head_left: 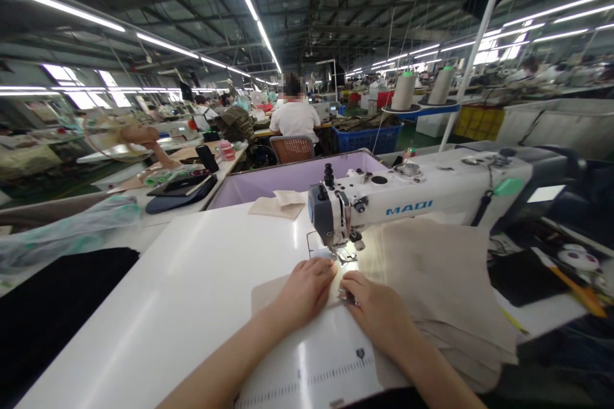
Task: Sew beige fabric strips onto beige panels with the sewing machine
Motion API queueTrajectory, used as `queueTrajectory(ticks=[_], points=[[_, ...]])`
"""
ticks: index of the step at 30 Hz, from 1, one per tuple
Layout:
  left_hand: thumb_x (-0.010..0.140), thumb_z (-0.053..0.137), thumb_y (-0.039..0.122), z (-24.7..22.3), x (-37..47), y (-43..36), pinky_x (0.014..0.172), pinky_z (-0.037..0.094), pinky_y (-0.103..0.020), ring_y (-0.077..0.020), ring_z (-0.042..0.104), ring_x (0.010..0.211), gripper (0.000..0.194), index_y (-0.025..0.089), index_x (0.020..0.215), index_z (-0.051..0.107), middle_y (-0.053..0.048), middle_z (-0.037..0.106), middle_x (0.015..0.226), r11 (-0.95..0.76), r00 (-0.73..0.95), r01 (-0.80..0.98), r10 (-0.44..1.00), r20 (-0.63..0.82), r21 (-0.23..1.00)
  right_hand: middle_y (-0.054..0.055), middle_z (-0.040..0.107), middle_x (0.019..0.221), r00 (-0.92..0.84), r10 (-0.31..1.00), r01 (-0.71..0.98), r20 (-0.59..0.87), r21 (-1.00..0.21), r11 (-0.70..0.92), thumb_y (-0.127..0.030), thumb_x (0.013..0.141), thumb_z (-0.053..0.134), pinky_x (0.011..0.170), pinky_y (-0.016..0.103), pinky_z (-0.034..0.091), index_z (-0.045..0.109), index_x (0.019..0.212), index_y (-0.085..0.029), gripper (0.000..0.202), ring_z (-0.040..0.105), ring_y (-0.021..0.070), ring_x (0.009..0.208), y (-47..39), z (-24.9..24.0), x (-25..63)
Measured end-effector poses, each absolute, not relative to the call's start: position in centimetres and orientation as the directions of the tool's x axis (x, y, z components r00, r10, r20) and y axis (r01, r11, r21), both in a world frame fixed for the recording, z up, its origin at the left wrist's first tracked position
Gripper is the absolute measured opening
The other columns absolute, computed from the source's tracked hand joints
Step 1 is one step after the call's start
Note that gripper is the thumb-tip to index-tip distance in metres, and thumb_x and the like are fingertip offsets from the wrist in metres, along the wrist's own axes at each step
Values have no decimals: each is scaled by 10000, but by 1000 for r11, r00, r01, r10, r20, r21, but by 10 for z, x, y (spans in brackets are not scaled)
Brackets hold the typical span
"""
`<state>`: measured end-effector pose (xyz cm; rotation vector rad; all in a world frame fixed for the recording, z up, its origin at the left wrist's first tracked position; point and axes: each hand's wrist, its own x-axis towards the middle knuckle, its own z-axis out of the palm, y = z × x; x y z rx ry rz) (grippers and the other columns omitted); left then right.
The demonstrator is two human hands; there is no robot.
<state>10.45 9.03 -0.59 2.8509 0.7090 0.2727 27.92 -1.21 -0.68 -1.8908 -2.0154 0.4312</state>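
A white sewing machine with a lit needle area stands on a white table. My left hand rests on a small beige fabric piece just left of the presser foot, its fingers together and pressing the cloth flat. To the right of the needle, my right hand is closed, thumb and fingers drawn together by a small metal part at the cloth's edge; what it pinches is hidden. Large beige fabric panels lie stacked under the machine arm, beside my right hand.
Beige scraps lie behind the machine head, near a lilac bin. Black cloth is at the left. Thread cones stand behind the machine. A seated person is farther back. Scissors with an orange handle lie right.
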Motion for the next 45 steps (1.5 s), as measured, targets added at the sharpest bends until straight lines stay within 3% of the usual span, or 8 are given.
queueTrajectory(ticks=[17, 27, 31, 34, 45], points=[[937, 514, 135, -6, 107, 93, 1052, 473, -465, -279, 558, 1234, 371, 204, 1290, 603, -99, 625, 1342, -860, 855, 438, 489, 174, 263, 10, 710, 1189, -67, 996, 907, 50, -412, 82, -101, 900, 543, 762, 273, 462, 692, 1104, -227, 283, 702, 210, 986, -4, -10, 282], [965, 516, 142, -8, 108, 90, 1043, 496, -487, -292, 565, 1229, 306, 172, 1252, 618, -124, 622, 1319, -867, 850, 450, 490, 194, 214, 10, 704, 1150, -74, 996, 919, 58, -383, 91, -118, 916, 540, 736, 279, 469, 689, 1071, -218, 236, 704, 206, 952, -5, -7, 282], [972, 528, 142, -6, 102, 66, 1017, 530, -453, -275, 605, 1161, 288, 182, 1245, 611, -107, 651, 1246, -887, 888, 396, 436, 145, 239, 11, 699, 1175, -93, 995, 912, 29, -399, 97, -68, 896, 523, 779, 276, 486, 667, 1147, -224, 329, 693, 206, 1000, -17, -8, 282], [988, 504, 148, -3, 97, 53, 1062, 513, -450, -282, 580, 1230, 347, 177, 1329, 558, -122, 629, 1316, -909, 914, 338, 379, 144, 243, 25, 682, 1230, -109, 994, 913, 20, -393, 108, -54, 898, 517, 821, 277, 496, 657, 1167, -222, 346, 684, 206, 1042, -22, -11, 282], [992, 453, 178, 6, 105, 86, 1046, 517, -435, -270, 609, 1189, 289, 185, 1226, 623, -115, 673, 1217, -906, 912, 343, 384, 142, 247, 42, 664, 1225, -51, 998, 954, 31, -294, 58, -132, 920, 578, 716, 276, 505, 672, 1129, -226, 247, 721, 206, 918, 7, -1, 282]])
